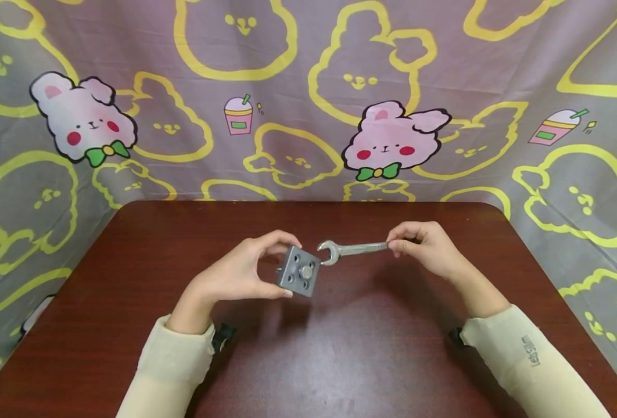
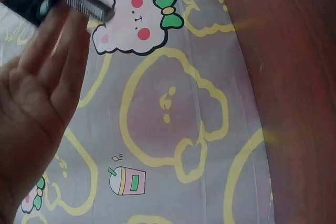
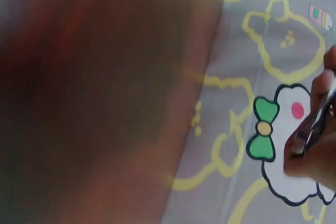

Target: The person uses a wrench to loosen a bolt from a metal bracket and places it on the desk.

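A square grey metal plate (image 1: 292, 283) with several holes is held by its edges in my left hand (image 1: 240, 270), thumb below and fingers above. From the middle of its face stands a bolt head (image 1: 305, 271). In the left wrist view the bolt's threaded shank (image 2: 86, 2) sticks out of the back, toward the palm. My right hand (image 1: 431, 247) pinches the tail end of a silver open-end wrench (image 1: 361, 249) between thumb and fingers. The wrench's open jaw points left, close beside the plate's upper right corner. Only part of the right hand and wrench shows in the right wrist view.
Both hands are above a dark red-brown table (image 1: 334, 371). Behind it and at the sides hangs a grey curtain (image 1: 298, 104) printed with cartoon rabbits and drink cups. Black straps (image 1: 223, 337) show at the cuffs of the pale sleeves (image 1: 175, 357).
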`<state>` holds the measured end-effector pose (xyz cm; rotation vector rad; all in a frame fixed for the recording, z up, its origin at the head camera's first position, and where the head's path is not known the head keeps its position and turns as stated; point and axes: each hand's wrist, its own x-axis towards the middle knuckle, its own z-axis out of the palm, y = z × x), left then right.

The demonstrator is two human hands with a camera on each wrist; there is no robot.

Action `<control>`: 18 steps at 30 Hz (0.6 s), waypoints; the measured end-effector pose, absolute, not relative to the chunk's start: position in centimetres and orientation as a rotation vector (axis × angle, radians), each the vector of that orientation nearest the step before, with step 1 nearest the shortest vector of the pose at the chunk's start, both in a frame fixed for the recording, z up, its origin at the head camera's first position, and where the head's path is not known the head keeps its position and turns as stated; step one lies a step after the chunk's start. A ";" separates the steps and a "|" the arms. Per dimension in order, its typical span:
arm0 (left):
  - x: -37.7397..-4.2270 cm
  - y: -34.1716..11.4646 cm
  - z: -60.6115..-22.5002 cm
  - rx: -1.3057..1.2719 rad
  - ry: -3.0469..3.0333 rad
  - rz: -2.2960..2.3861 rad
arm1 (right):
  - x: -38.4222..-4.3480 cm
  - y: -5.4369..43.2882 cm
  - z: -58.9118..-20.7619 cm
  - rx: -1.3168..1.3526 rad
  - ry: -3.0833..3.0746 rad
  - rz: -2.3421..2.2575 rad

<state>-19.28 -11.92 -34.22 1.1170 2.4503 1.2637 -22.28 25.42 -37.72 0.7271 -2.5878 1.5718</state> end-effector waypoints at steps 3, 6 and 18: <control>-19.4 -11.6 -34.3 1.109 2.565 1.350 | -21.2 24.9 -38.5 0.549 -2.532 1.728; -19.6 -11.2 -34.5 1.121 2.675 1.436 | -20.1 23.9 -39.1 0.398 -2.462 1.912; -20.1 -9.4 -35.1 1.180 2.954 1.780 | -17.6 20.2 -39.9 0.142 -2.258 2.274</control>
